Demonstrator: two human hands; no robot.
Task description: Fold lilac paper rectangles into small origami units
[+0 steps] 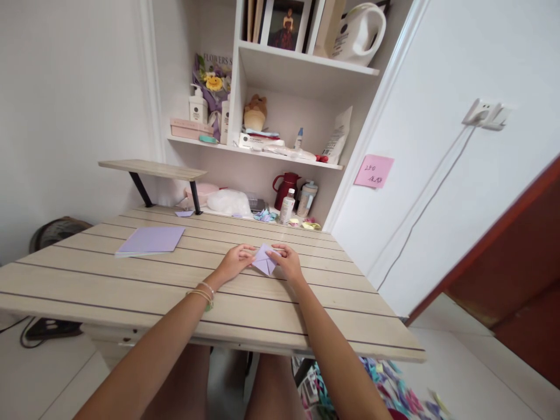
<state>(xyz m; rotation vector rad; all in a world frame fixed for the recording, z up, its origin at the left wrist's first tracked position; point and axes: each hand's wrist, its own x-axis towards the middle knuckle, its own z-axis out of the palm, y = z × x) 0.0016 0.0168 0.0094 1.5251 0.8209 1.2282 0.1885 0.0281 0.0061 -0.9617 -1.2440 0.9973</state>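
A small folded piece of lilac paper (263, 260) lies on the pale wooden table (131, 291), pointed toward me. My left hand (235, 262) pinches its left edge with curled fingers. My right hand (286, 261) grips its right edge, thumb and fingers pressed on the fold. Both forearms reach in from the bottom of the view, and the left wrist wears thin bracelets. A stack of flat lilac paper sheets (151, 240) rests on the table to the left, well apart from both hands.
At the table's back stand a red jug (286, 188), bottles (287, 207), a plastic bag (229, 202) and a raised wooden shelf (153, 169). White shelves above hold books and a kettle. A pink note (373, 171) sticks to the wall. Colourful paper scraps (385, 391) litter the floor.
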